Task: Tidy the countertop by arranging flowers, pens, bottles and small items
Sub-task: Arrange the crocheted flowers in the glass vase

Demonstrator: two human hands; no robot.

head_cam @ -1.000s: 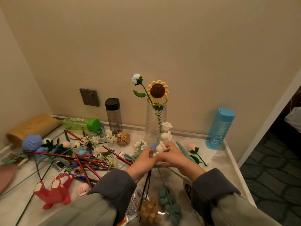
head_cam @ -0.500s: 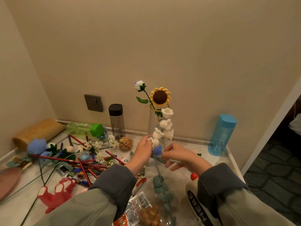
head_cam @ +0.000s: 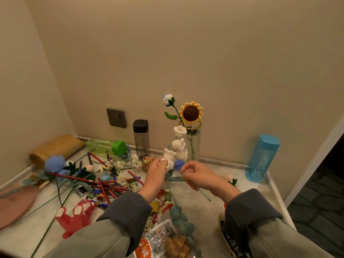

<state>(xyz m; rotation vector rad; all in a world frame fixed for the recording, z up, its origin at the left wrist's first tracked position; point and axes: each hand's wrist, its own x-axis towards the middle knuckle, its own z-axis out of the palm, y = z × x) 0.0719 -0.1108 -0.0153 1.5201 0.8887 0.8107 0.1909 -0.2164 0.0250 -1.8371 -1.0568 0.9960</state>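
Note:
My left hand (head_cam: pixel 156 174) pinches a crochet stem of white bell flowers (head_cam: pixel 178 146), held upright just in front of the glass vase (head_cam: pixel 193 144). The vase stands at the back wall with a sunflower (head_cam: pixel 191 113) and a white-blue bud (head_cam: pixel 167 99) in it. My right hand (head_cam: pixel 197 176) grips a thin teal stem (head_cam: pixel 203 193) that slants down to the right, close to a small blue flower (head_cam: pixel 179 163). Red pencils (head_cam: pixel 104 183) and loose flowers lie scattered left of my hands.
A blue bottle (head_cam: pixel 262 159) stands at the right back, a dark-capped bottle (head_cam: pixel 141 138) by the wall, a green bottle (head_cam: pixel 106 146) and a bamboo tube (head_cam: pixel 55 148) lie at left. A red toy (head_cam: pixel 76 218), snack packets (head_cam: pixel 158 237), wooden puzzle (head_cam: pixel 178 246) and pink plate (head_cam: pixel 13 203) sit near the front.
Both hands rose from the countertop with the white flower stem, lifting it upright toward the vase. My right hand slid down and right along a teal stem.

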